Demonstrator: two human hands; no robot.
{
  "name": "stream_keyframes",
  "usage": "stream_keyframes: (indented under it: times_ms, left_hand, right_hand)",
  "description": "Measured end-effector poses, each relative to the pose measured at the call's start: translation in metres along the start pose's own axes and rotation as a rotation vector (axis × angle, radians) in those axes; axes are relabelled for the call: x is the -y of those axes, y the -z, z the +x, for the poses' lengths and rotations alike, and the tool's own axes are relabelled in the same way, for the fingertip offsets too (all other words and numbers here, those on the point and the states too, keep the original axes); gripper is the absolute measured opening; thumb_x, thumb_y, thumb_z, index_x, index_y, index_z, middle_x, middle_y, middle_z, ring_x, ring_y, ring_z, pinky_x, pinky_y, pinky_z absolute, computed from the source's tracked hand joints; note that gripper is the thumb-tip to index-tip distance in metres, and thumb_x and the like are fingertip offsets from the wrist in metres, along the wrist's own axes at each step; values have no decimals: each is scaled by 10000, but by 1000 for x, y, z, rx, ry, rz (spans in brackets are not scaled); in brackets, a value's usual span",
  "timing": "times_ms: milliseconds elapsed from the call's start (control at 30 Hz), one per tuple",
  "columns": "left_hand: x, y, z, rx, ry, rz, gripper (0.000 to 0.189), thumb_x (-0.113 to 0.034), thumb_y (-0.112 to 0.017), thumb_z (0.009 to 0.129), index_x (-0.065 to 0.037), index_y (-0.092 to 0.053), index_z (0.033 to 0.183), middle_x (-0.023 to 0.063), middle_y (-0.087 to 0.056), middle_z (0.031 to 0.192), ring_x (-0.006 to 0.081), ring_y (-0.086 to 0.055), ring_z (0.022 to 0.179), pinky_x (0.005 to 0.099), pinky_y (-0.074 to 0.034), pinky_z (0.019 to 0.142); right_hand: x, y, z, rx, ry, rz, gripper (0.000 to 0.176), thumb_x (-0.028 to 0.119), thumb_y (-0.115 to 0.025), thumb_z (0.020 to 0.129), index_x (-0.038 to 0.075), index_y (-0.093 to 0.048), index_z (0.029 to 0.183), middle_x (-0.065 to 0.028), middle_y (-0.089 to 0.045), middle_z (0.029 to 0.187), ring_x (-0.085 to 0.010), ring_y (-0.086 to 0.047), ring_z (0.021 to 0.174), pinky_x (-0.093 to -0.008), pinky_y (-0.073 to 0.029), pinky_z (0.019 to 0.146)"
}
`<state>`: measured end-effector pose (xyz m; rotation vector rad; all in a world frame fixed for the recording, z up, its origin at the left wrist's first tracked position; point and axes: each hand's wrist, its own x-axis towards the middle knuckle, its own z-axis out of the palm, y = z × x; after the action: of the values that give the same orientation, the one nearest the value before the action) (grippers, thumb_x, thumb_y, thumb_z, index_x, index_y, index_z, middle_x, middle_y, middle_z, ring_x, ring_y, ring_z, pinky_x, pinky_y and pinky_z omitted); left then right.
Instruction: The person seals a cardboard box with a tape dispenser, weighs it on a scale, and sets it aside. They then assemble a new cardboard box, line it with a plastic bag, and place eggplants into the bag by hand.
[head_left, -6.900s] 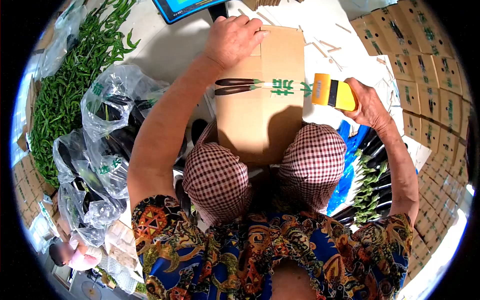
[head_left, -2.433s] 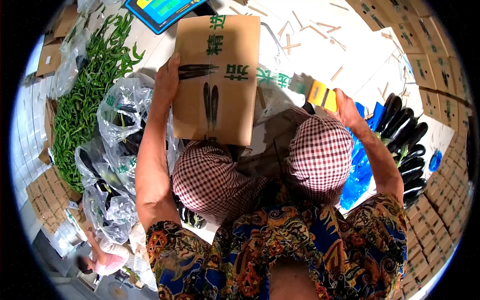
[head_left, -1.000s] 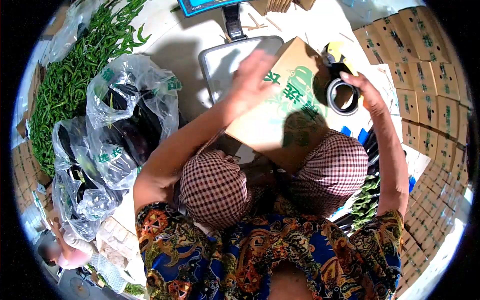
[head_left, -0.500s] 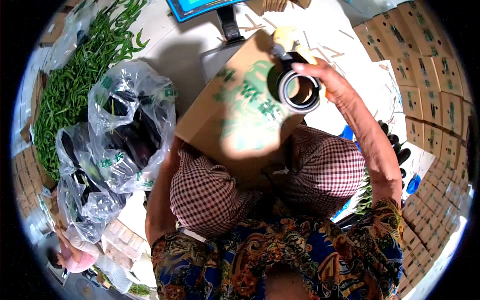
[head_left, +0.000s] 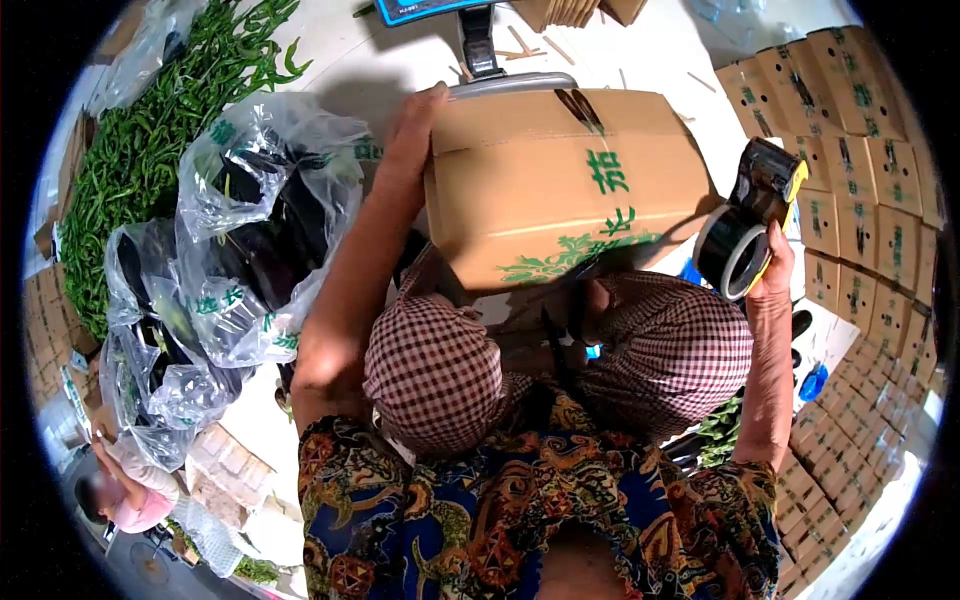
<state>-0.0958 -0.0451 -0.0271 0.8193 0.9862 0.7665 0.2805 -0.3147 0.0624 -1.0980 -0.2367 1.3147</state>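
A cardboard carton (head_left: 570, 180) with green printing lies above my knees, partly over the grey scale platform (head_left: 515, 83). My left hand (head_left: 413, 128) grips its left side near the far corner, thumb side up and fingers partly hidden behind the board. In my right hand (head_left: 774, 268) is a black and yellow tape dispenser (head_left: 765, 185) with a roll of tape (head_left: 735, 252), held at the carton's right edge. My fingers wrap round its far side. Both knees, in checked cloth (head_left: 435, 375), are below the carton.
Clear bags of eggplants (head_left: 265, 250) stand at the left, beside a heap of green peppers (head_left: 130, 180). Stacked cartons (head_left: 850, 180) line the right. A blue-framed screen (head_left: 425, 8) rises behind the scale. Another person in pink (head_left: 140, 505) sits at the lower left.
The carton has turned from a slant to lie nearly crosswise. My left hand has come up to its far left corner. The tape dispenser has moved right and toward me.
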Motion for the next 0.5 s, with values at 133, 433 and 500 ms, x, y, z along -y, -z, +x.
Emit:
stream_keyframes:
  times_ms: [133,433,500]
  left_hand:
    - [-2,-12,-9,63,-253,216,330,-291,-527,908,-25,-578,1097,68,-619,988,143,-557,936,290,-417,854]
    - [-1,-7,25,324,-334,332,279,-237,-505,936,-26,-590,1100,72,-654,951,125,-594,874,249,-453,798]
    - [8,0,25,313,-395,398,275,-219,-503,935,-16,-582,1103,76,-661,956,145,-609,851,258,-462,794]
  right_hand:
    - [7,-3,10,-84,-103,-96,525,279,-618,845,-1,-456,1259,-185,-618,1095,-307,-640,951,-427,-540,844]
    - [-14,-56,14,-216,-252,-344,386,300,-674,792,-25,-617,991,-138,-675,892,-202,-660,798,-317,-549,788]
    - [-12,-79,12,-187,-245,-561,485,275,-688,763,-33,-555,1114,-118,-658,913,-195,-642,834,-316,-531,791]
